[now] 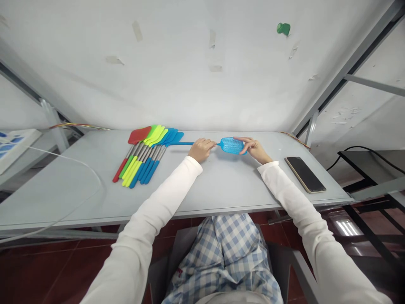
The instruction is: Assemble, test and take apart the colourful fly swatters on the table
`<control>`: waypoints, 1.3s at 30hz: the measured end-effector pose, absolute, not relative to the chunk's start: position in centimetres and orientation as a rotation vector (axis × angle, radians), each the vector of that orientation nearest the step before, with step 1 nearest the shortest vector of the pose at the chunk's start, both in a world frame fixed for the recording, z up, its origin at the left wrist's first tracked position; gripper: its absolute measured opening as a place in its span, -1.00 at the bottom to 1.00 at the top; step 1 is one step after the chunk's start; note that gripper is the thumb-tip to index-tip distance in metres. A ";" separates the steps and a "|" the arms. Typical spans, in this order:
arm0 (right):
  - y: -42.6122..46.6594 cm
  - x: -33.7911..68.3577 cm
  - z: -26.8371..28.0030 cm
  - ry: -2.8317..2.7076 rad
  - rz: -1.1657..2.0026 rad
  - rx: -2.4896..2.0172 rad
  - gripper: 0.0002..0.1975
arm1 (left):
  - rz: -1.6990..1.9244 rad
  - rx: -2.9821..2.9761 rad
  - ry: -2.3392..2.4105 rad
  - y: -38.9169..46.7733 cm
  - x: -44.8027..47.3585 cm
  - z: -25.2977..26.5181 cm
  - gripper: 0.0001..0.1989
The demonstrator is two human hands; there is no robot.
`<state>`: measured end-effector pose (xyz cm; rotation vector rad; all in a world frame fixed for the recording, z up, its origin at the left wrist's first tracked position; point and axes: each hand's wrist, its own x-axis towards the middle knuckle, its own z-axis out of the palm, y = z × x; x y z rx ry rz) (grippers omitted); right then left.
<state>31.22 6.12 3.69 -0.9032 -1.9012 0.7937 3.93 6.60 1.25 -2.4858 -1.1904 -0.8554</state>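
Observation:
A blue fly swatter (pixel 228 145) lies sideways between my hands, low over the desk, its mesh head to the right. My left hand (pixel 202 149) is closed round its shaft just left of the head, and the blue handle sticks out on that hand's far side. With thumb and fingers, my right hand (pixel 255 149) grips the head's outer end. To the left, several fly swatters (pixel 139 156) in red, green, yellow and blue lie overlapped in a fan, their metal shafts and coloured handles pointing toward me. The handle's left end reaches close to the blue heads of that pile.
The grey desk (pixel 221 185) stands against a white wall with tape scraps. A smartphone (pixel 305 174) lies at its right side. A white cable (pixel 91 169) curves across the left side. Metal frame posts rise at both ends.

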 end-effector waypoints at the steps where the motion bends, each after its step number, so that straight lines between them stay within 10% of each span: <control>1: 6.3 31.4 3.6 -1.855 0.779 -0.904 -0.76 | -0.866 -2.474 -1.191 6.5 3.9 1.3 -0.66; 14: 5.9 31.0 3.8 -1.590 1.072 -0.811 -0.62 | -0.883 -2.536 -1.139 6.3 4.8 1.0 -0.68; 18: 5.4 31.1 4.3 -1.644 1.063 -0.668 -0.90 | -0.963 -2.519 -1.219 6.2 4.9 1.2 -0.68; 21: 4.7 31.2 5.0 -1.848 1.005 -0.684 -0.69 | -0.957 -2.510 -1.215 6.1 4.9 1.3 -0.68; 30: 4.6 30.4 3.9 -2.160 0.080 -1.202 -0.72 | -0.906 -2.495 -1.232 5.9 5.2 0.7 -0.67; 35: 6.2 30.8 3.0 -1.737 0.636 -1.271 -0.34 | -0.946 -2.395 -1.249 5.8 5.4 0.7 -0.68; 39: 6.3 31.1 3.3 -1.728 0.893 -0.944 -0.70 | -0.876 -2.396 -1.219 6.0 5.3 0.7 -0.67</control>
